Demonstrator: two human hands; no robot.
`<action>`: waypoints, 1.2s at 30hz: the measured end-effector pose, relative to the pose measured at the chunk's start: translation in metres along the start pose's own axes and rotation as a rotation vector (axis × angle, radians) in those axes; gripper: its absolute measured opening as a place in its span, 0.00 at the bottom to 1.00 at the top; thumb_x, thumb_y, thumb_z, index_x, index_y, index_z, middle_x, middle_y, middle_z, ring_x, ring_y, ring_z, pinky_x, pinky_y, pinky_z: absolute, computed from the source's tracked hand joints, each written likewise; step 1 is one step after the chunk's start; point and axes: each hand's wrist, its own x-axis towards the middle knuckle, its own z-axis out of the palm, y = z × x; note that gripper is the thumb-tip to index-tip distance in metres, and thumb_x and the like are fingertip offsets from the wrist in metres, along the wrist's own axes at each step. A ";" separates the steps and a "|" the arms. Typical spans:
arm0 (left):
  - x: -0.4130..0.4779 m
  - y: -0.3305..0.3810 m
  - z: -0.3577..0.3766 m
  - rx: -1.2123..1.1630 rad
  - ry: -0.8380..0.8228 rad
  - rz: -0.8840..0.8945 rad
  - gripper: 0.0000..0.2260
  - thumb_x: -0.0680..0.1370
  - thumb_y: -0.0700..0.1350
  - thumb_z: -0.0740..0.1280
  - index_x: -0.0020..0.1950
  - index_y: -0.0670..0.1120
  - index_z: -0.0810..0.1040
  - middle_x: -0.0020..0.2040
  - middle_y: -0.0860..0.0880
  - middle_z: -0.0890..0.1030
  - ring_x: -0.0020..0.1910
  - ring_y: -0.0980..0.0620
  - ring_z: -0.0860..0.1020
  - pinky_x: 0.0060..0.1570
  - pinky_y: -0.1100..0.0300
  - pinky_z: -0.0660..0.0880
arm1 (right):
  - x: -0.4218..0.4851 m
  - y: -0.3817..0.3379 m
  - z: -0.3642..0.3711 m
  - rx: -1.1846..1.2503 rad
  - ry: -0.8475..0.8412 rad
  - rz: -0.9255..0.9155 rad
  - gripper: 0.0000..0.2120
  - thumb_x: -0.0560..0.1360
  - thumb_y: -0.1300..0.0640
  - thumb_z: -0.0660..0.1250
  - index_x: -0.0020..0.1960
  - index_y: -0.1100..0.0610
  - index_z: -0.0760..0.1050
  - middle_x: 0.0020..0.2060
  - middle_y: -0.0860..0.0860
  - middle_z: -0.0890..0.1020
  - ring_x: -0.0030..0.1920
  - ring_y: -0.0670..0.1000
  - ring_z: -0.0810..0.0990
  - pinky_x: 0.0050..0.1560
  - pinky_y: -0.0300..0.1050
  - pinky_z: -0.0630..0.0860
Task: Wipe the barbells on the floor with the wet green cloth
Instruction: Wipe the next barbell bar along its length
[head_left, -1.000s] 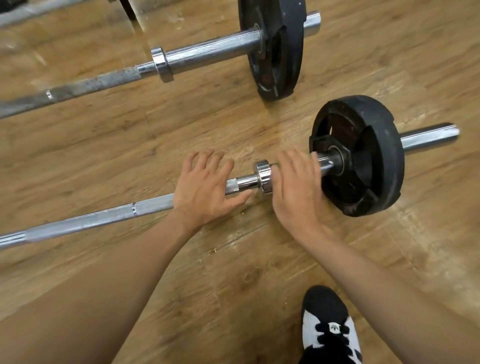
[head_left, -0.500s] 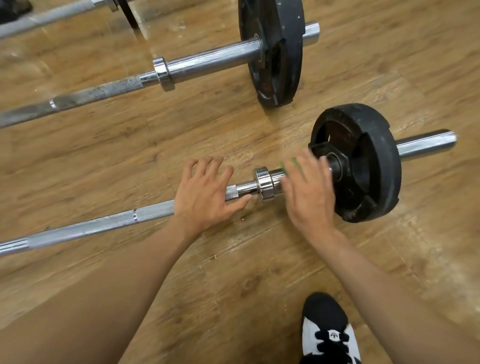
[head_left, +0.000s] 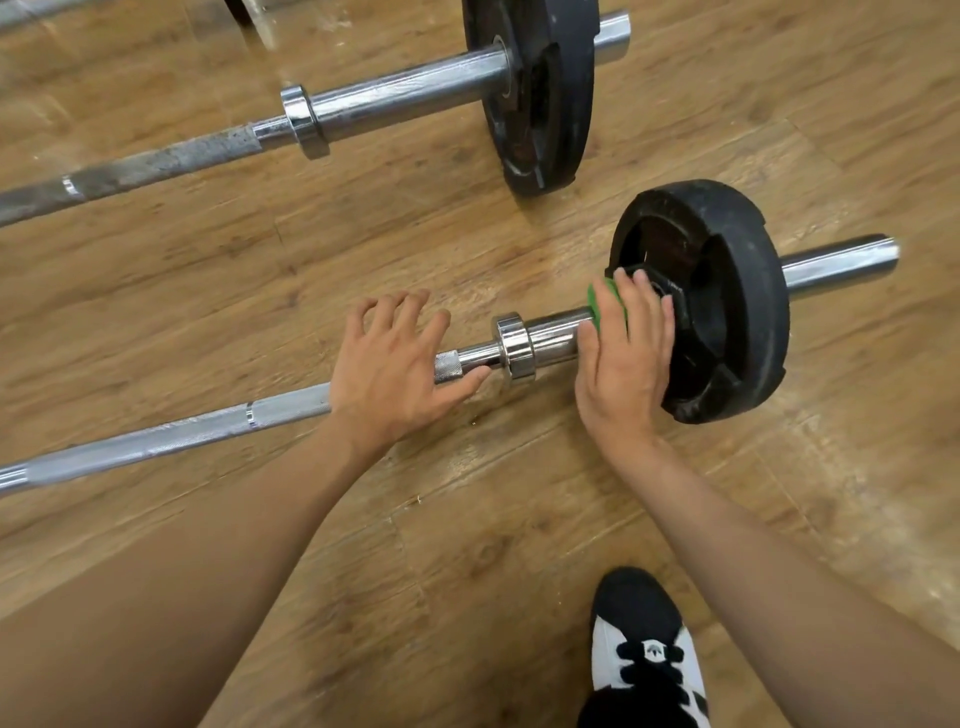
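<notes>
Sliding from the collar (head_left: 513, 347), my right hand (head_left: 623, 364) had reached the plate (head_left: 727, 291), fingers wrapped over the green cloth (head_left: 600, 306) on the near barbell (head_left: 550, 335); my left hand (head_left: 389, 369) lay flat, fingers spread, on its shaft.

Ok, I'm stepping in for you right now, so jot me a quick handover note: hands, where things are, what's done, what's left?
Left hand: open, resting on the near barbell beside its collar.
Right hand: grips the green cloth round that bar's sleeve, up against the black plate.
Done: unclear; wiping is at this sleeve.
Left: probably the rest of this bar and the far barbell.
</notes>
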 end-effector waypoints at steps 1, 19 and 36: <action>0.000 0.000 0.000 -0.002 -0.002 0.001 0.42 0.77 0.77 0.44 0.64 0.46 0.79 0.72 0.42 0.76 0.67 0.39 0.74 0.68 0.40 0.63 | -0.003 -0.013 0.005 0.015 0.026 0.079 0.22 0.88 0.51 0.52 0.74 0.62 0.72 0.74 0.59 0.73 0.79 0.60 0.64 0.83 0.54 0.48; 0.011 -0.008 0.002 -0.038 -0.007 0.013 0.44 0.75 0.79 0.43 0.71 0.49 0.76 0.72 0.43 0.75 0.67 0.39 0.73 0.65 0.43 0.65 | -0.016 -0.009 0.018 0.049 -0.082 -0.232 0.28 0.87 0.46 0.46 0.80 0.61 0.64 0.79 0.59 0.66 0.82 0.59 0.59 0.81 0.60 0.53; 0.000 0.000 -0.002 -0.031 -0.040 0.039 0.43 0.76 0.78 0.42 0.71 0.48 0.75 0.72 0.45 0.76 0.69 0.40 0.73 0.66 0.43 0.64 | 0.005 -0.058 0.003 0.058 -0.126 0.011 0.26 0.87 0.48 0.47 0.57 0.59 0.81 0.56 0.55 0.82 0.64 0.59 0.78 0.79 0.58 0.59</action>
